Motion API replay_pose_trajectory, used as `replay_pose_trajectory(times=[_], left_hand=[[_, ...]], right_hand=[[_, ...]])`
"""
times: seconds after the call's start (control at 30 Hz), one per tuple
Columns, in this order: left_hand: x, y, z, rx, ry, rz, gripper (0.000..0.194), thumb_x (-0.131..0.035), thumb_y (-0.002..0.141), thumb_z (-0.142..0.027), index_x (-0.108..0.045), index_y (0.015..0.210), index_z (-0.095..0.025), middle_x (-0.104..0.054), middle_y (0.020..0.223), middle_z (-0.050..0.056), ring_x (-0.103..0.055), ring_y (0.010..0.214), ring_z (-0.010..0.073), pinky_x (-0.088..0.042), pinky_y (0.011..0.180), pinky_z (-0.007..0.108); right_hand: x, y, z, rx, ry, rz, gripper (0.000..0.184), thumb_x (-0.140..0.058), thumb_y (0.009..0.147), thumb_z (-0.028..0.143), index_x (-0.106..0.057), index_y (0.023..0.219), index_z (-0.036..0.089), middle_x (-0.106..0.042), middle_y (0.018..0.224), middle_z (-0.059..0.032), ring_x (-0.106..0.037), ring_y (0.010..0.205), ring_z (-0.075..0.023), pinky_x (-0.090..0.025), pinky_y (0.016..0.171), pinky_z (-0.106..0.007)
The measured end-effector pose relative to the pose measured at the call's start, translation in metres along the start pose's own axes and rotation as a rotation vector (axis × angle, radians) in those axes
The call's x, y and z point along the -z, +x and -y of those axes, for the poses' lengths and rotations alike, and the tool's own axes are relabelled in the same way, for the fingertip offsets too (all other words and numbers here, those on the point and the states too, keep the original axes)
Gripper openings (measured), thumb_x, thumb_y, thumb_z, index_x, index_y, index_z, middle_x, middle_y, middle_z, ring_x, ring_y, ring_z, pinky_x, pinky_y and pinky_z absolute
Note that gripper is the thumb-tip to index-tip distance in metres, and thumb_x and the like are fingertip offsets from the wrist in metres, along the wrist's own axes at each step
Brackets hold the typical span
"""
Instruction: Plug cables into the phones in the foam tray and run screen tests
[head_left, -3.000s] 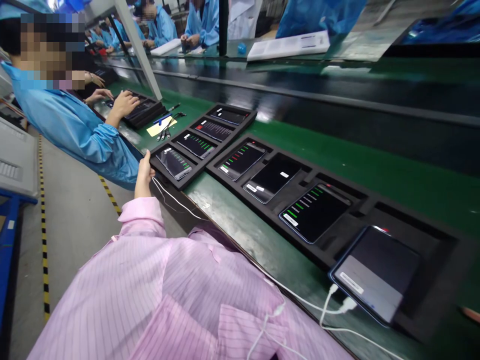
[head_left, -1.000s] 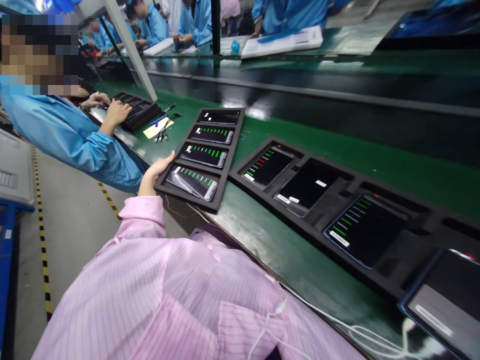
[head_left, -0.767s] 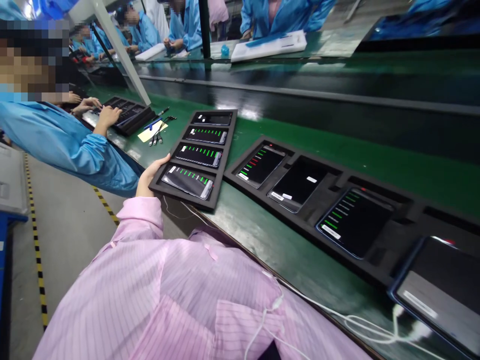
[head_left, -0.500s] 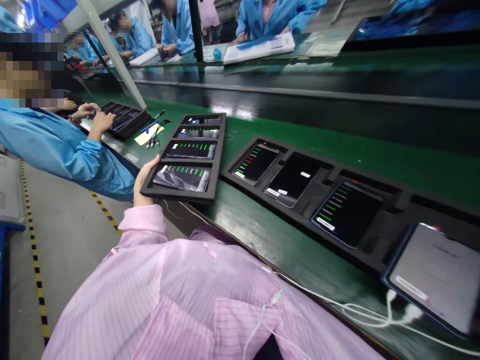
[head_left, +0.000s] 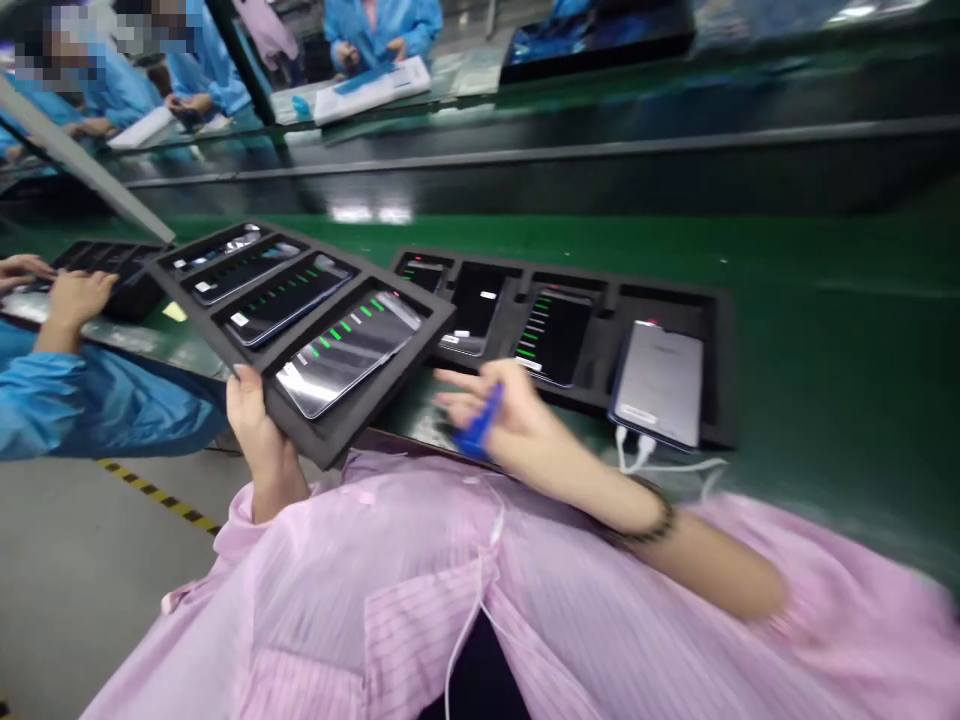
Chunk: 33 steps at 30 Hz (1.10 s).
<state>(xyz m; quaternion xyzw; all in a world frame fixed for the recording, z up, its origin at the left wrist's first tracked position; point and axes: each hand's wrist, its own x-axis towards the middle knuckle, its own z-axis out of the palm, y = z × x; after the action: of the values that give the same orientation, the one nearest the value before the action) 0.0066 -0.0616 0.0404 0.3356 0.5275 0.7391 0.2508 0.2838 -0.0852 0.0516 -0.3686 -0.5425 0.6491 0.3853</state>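
My left hand [head_left: 259, 430] grips the near left edge of a black foam tray [head_left: 330, 435], thumb over the rim. The tray is tilted and raised above the bench, partly covering a second tray behind it. Several smartphones lie in its slots; the nearest smartphone [head_left: 349, 355] shows a row of green marks on its screen. My right hand [head_left: 510, 405] is just right of the held tray, fingers pointing left, apart from it. A blue object [head_left: 480, 425] is held against its palm; motion blur hides its kind.
A second foam tray [head_left: 721, 350] on the green bench [head_left: 847, 400] holds several phones. Its rightmost phone [head_left: 660, 385] has a pale screen and white cables [head_left: 634, 455] plugged in. A co-worker's hand [head_left: 79, 295] is at another tray on the left. More people sit across the bench.
The held tray has turned and lifted, now overlapping the other tray in view. My right hand has come into view with the blue object. The camera view has shifted to the right.
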Motion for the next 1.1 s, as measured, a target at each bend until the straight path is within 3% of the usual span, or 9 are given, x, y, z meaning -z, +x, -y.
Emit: replay_pose_trajectory(times=[0.13, 0.23, 0.33, 0.5, 0.73, 0.83, 0.93, 1.03, 1.1], left_hand=[[-0.027, -0.038, 0.009, -0.04, 0.011, -0.085, 0.048, -0.072, 0.082, -0.068, -0.057, 0.095, -0.024, -0.07, 0.11, 0.004, -0.065, 0.117, 0.0237, -0.054, 0.1, 0.032], [-0.037, -0.057, 0.016, -0.042, 0.033, -0.044, 0.054, -0.068, 0.083, -0.068, -0.051, 0.116, -0.028, -0.065, 0.129, 0.006, -0.061, 0.126, 0.0227, -0.051, 0.105, 0.034], [-0.033, -0.063, 0.023, -0.062, 0.128, 0.01, 0.066, -0.061, 0.085, -0.07, -0.042, 0.137, -0.034, -0.061, 0.138, 0.006, -0.062, 0.126, 0.0225, -0.052, 0.105, 0.036], [-0.009, -0.044, 0.025, -0.026, 0.035, -0.009, 0.076, -0.053, 0.079, -0.08, -0.055, 0.137, -0.03, -0.069, 0.129, 0.007, -0.063, 0.126, 0.0282, -0.055, 0.099, 0.038], [0.063, -0.005, 0.003, 0.062, -0.017, -0.004, 0.051, -0.042, 0.081, -0.067, -0.071, 0.116, -0.043, -0.078, 0.108, -0.005, -0.071, 0.107, 0.0298, -0.059, 0.087, 0.043], [0.09, -0.002, -0.006, 0.087, 0.018, -0.038, 0.036, -0.048, 0.071, -0.054, -0.075, 0.095, -0.048, -0.078, 0.089, -0.01, -0.073, 0.082, 0.0294, -0.057, 0.064, 0.041], [0.105, 0.0, -0.012, 0.095, 0.02, -0.104, 0.029, -0.048, 0.068, -0.052, -0.073, 0.079, -0.043, -0.073, 0.068, -0.01, -0.054, 0.046, 0.0203, -0.037, 0.04, 0.031], [0.11, 0.006, -0.009, 0.112, -0.053, -0.152, 0.026, -0.048, 0.067, -0.052, -0.064, 0.061, -0.032, -0.055, 0.045, -0.009, -0.022, 0.032, 0.0115, -0.014, 0.034, 0.025], [0.107, 0.011, -0.001, 0.176, -0.124, -0.17, 0.03, -0.048, 0.069, -0.052, -0.058, 0.057, -0.027, -0.052, 0.044, -0.008, -0.021, 0.032, 0.0102, -0.016, 0.034, 0.024]], right_hand=[[-0.044, 0.046, -0.012, 0.005, 0.075, -0.077, 0.078, -0.081, 0.068, 0.066, -0.018, 0.096, 0.029, -0.049, 0.111, -0.0043, -0.06, 0.095, -0.0167, -0.056, 0.079, -0.034], [-0.049, 0.061, -0.024, 0.072, 0.039, -0.255, 0.071, -0.079, 0.074, 0.059, -0.019, 0.096, 0.029, -0.041, 0.094, 0.0013, -0.052, 0.082, -0.014, -0.05, 0.067, -0.028], [-0.043, 0.064, -0.032, 0.128, 0.041, -0.225, 0.069, -0.077, 0.076, 0.06, -0.018, 0.093, 0.028, -0.03, 0.085, 0.0037, -0.04, 0.068, -0.0121, -0.04, 0.056, -0.026], [-0.031, 0.056, -0.021, 0.159, 0.003, -0.005, 0.069, -0.074, 0.077, 0.062, -0.016, 0.091, 0.028, -0.025, 0.08, 0.0052, -0.03, 0.058, -0.0112, -0.026, 0.05, -0.028], [-0.014, 0.051, -0.023, 0.082, -0.069, 0.128, 0.062, -0.075, 0.081, 0.055, -0.02, 0.092, 0.028, -0.026, 0.072, 0.0091, -0.028, 0.052, -0.0085, -0.023, 0.046, -0.024], [-0.018, 0.053, -0.031, 0.046, 0.007, 0.123, 0.064, -0.079, 0.078, 0.051, -0.021, 0.092, 0.028, -0.035, 0.079, 0.0085, -0.033, 0.053, -0.0057, -0.029, 0.045, -0.021], [-0.02, 0.045, -0.028, 0.022, 0.091, 0.139, 0.069, -0.082, 0.074, 0.051, -0.019, 0.092, 0.029, -0.052, 0.11, -0.0004, -0.054, 0.066, -0.0058, -0.05, 0.055, -0.023], [-0.011, 0.025, -0.015, 0.026, 0.009, 0.18, 0.063, -0.079, 0.079, 0.049, -0.021, 0.094, 0.028, -0.043, 0.148, -0.0132, -0.068, 0.096, -0.0153, -0.064, 0.079, -0.037], [0.002, 0.007, -0.006, 0.048, -0.136, 0.166, 0.055, -0.075, 0.085, 0.045, -0.024, 0.095, 0.028, -0.042, 0.154, -0.0152, -0.069, 0.109, -0.021, -0.064, 0.088, -0.045]])
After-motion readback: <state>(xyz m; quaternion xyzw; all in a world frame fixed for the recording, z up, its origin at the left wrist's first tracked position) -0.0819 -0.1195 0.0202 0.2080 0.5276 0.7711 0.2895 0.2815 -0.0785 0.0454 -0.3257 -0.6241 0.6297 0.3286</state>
